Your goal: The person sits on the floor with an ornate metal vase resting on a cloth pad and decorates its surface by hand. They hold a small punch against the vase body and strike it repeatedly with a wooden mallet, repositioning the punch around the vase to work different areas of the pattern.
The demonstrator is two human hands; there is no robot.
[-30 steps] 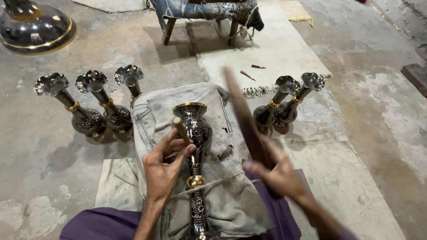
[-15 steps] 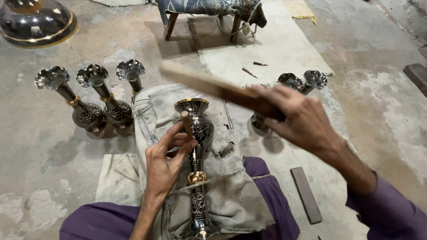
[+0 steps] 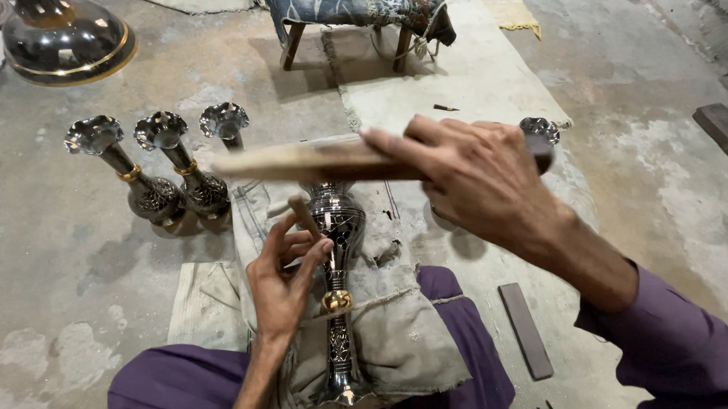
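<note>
A dark engraved metal vase (image 3: 337, 231) with a gold ring lies on a grey cloth pad (image 3: 404, 343) across my lap. My left hand (image 3: 285, 275) rests against the vase's left side and grips a short chisel-like tool (image 3: 302, 216) with its tip on the vase body. My right hand (image 3: 475, 178) is raised above the vase, shut on a flat wooden stick (image 3: 312, 161) held level over the vase's mouth.
Three similar vases (image 3: 167, 169) stand upright on the concrete floor to the left. Another vase's fluted rim (image 3: 540, 129) shows behind my right hand. A dark flat bar (image 3: 527, 330) lies on the floor at right. A small stool (image 3: 354, 14) and a large round vessel (image 3: 65, 37) stand farther back.
My right hand has swung the wooden stick from upright at my right side up and leftwards, to a level position over the vase. My left hand stayed on the vase.
</note>
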